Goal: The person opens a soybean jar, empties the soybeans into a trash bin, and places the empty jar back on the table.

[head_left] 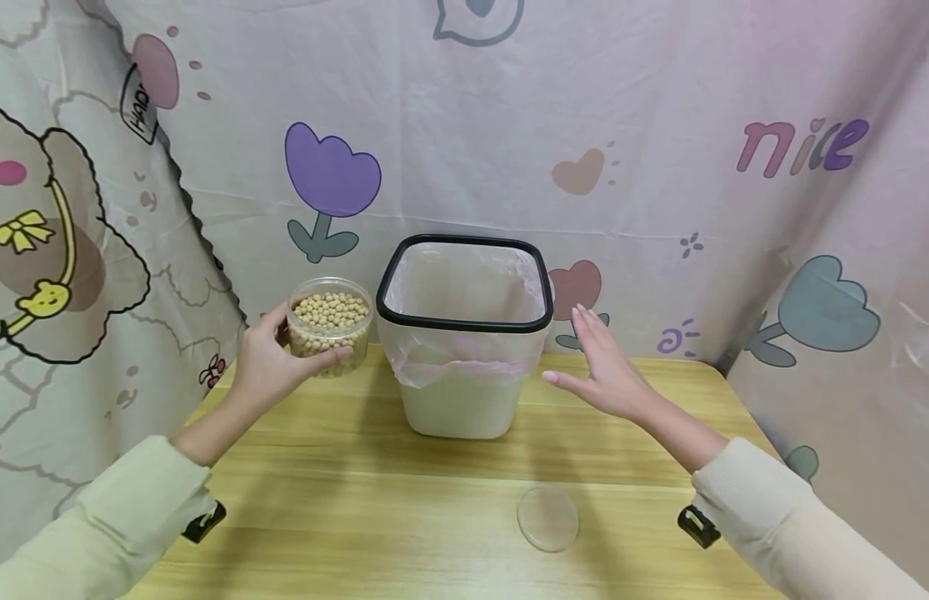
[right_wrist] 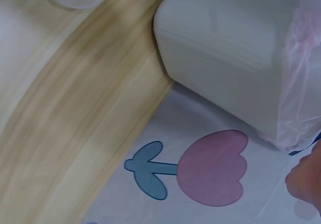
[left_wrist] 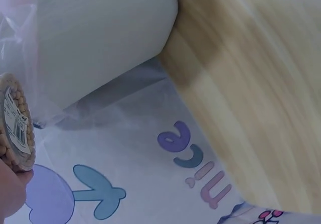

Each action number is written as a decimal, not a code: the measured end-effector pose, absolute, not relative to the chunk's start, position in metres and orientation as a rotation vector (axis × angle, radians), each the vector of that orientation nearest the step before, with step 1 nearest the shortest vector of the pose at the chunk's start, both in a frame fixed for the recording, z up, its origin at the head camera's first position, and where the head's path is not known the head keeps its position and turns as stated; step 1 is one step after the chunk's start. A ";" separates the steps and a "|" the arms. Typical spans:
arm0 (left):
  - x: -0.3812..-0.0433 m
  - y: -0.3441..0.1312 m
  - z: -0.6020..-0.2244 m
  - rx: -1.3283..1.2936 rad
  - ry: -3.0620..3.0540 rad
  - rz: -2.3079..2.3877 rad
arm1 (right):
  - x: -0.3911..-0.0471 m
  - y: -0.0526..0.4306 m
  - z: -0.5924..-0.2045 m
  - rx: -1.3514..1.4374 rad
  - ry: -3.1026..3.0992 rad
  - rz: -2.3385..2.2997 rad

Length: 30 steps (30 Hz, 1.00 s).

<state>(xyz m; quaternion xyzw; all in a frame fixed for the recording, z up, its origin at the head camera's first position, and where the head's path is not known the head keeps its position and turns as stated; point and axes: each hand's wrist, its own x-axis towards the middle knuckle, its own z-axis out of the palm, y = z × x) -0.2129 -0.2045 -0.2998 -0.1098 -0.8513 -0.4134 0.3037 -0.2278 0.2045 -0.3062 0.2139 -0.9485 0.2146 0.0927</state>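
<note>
My left hand (head_left: 278, 354) grips a clear round jar (head_left: 352, 354) of pale yellow soybeans (head_left: 331, 310), lidless at the top, held up left of the trash can. In the left wrist view the jar's underside (left_wrist: 17, 126) shows a printed barcode label. A white trash can (head_left: 464, 404) with a black rim (head_left: 464, 323) stands at the back, lined with a thin pinkish plastic bag (head_left: 464, 367). To its right, my right hand (head_left: 610, 371) hovers with straight fingers and holds nothing. A clear round lid (head_left: 548, 518) lies flat on the table.
The wooden table (head_left: 344, 517) carries the trash can near its back edge. Behind and on both sides hangs a pale printed curtain (head_left: 644, 83) with tulips and hearts, close to the table's edges.
</note>
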 end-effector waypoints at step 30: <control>-0.257 -0.194 -0.228 -0.349 -2.491 -0.882 | -0.275 0.165 -0.247 0.637 -2.989 0.528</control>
